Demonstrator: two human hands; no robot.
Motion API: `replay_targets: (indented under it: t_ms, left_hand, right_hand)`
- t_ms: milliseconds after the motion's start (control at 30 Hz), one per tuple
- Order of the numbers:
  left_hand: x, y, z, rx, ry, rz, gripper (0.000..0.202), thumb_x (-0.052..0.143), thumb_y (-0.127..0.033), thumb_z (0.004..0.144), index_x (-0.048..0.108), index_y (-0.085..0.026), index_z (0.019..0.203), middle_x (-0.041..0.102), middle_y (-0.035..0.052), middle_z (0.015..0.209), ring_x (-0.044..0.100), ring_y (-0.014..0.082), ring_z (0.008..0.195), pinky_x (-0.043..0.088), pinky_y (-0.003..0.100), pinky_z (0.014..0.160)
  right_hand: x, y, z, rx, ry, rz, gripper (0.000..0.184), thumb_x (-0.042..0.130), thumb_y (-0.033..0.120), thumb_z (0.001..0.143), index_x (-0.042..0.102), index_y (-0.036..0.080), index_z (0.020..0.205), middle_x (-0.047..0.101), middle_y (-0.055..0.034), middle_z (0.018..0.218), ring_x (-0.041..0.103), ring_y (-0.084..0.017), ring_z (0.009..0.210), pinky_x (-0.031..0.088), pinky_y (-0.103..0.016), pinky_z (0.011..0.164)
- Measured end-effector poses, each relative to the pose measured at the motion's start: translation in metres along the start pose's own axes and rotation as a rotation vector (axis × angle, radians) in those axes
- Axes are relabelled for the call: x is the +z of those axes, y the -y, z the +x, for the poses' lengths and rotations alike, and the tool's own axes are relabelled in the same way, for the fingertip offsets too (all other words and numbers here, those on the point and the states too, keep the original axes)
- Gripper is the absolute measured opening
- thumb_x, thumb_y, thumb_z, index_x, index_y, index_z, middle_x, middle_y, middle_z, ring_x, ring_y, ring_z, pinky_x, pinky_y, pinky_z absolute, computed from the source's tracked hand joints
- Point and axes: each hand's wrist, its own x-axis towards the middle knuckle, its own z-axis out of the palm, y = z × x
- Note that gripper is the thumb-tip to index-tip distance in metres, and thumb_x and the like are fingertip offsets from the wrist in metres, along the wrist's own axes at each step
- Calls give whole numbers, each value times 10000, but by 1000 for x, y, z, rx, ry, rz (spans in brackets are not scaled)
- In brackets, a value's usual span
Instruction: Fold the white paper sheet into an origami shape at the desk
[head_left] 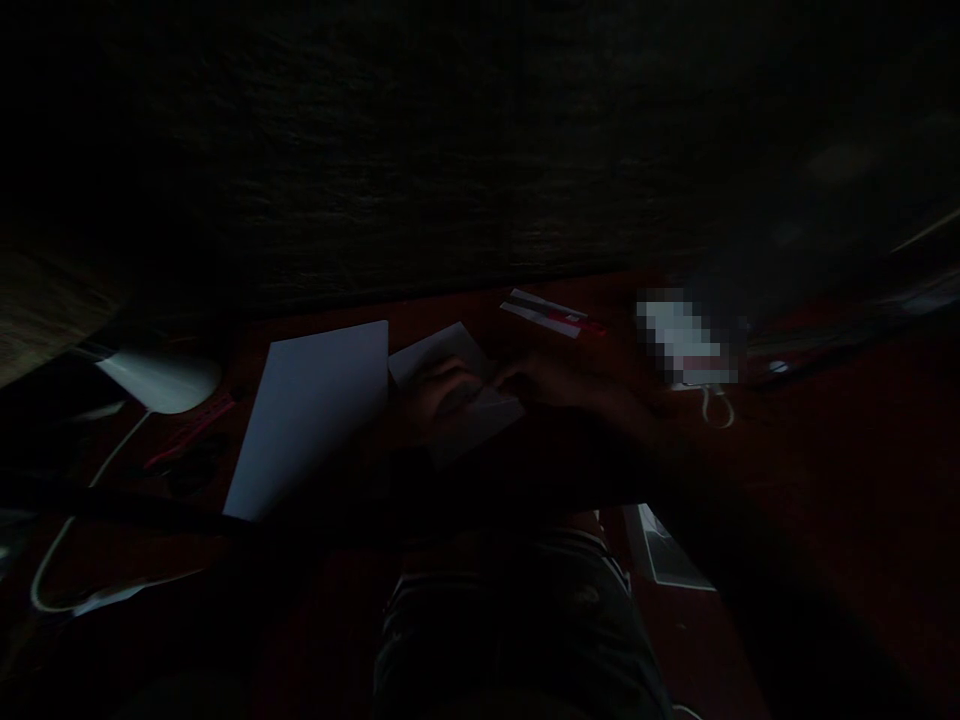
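The scene is very dark. A small white sheet of paper (480, 425) lies slanted in front of me, partly covered by both hands. My left hand (439, 395) has its fingers curled over the sheet's middle, closed on the paper. From the other side my right hand (540, 380) pinches the sheet near its right edge, thumb and fingertips together. A larger white sheet (322, 400) lies just left of my left hand. Shadow hides my palms and much of the fingers.
A white rounded object (169, 380) with a pale cable (112, 465) lies at left, beside a pink strip-like thing (195, 430). Behind my hands is a pale strip with a red end (555, 312). A blurred-out object (682, 340) is right. A framed-looking sheet (671, 555) lies lower right.
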Motion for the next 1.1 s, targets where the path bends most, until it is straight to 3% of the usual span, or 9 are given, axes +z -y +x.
replay_targets:
  t_ms: [100, 233, 433, 700, 900, 1100]
  left_hand:
    - [-1, 1, 1, 28, -13, -2, 288, 534, -333, 1039, 718, -215, 1228, 687, 94, 1187, 649, 252, 1124, 515, 418, 985]
    - [-5, 0, 2, 71, 38, 22, 329, 541, -246, 1013, 720, -228, 1288, 691, 95, 1240, 658, 248, 1148, 525, 425, 999]
    - [-10, -7, 2, 58, 107, 141, 529, 546, -38, 799, 748, -242, 1243, 687, 71, 1284, 635, 273, 1215, 509, 475, 1066]
    - [-14, -10, 2, 34, 158, 141, 564, 545, -22, 749, 754, -237, 1227, 680, 66, 1356, 645, 277, 1250, 527, 477, 1083]
    - [-15, -6, -1, 36, 144, 123, 360, 594, -65, 799, 806, -238, 1032, 694, 62, 1377, 661, 272, 1244, 534, 460, 1081]
    - [-16, -6, 0, 50, 127, 97, 306, 587, -104, 814, 811, -239, 971, 719, 63, 1349, 680, 286, 1216, 548, 473, 1053]
  right_hand:
    - [2, -4, 2, 7, 21, -3, 314, 632, 57, 880, 828, 222, 1061, 823, -56, 1032, 753, -199, 903, 550, -311, 817]
    - [2, -5, 3, -11, 12, 6, 305, 639, 65, 880, 833, 227, 1052, 822, -59, 1038, 750, -201, 915, 552, -312, 824]
    - [0, 0, 2, 2, 34, 18, 325, 626, 58, 892, 837, 233, 1066, 824, -55, 1041, 753, -198, 901, 554, -306, 816]
    - [1, -3, 1, 7, 16, -2, 308, 646, 63, 892, 835, 244, 1056, 824, -46, 1044, 752, -197, 930, 557, -307, 839]
    - [1, -5, 2, 14, 29, 23, 283, 648, 66, 891, 831, 217, 1045, 821, -74, 1060, 757, -215, 935, 562, -330, 857]
    - [-3, 2, 0, 10, 9, 29, 265, 657, 78, 888, 830, 229, 1021, 818, -62, 1049, 751, -213, 948, 557, -333, 864]
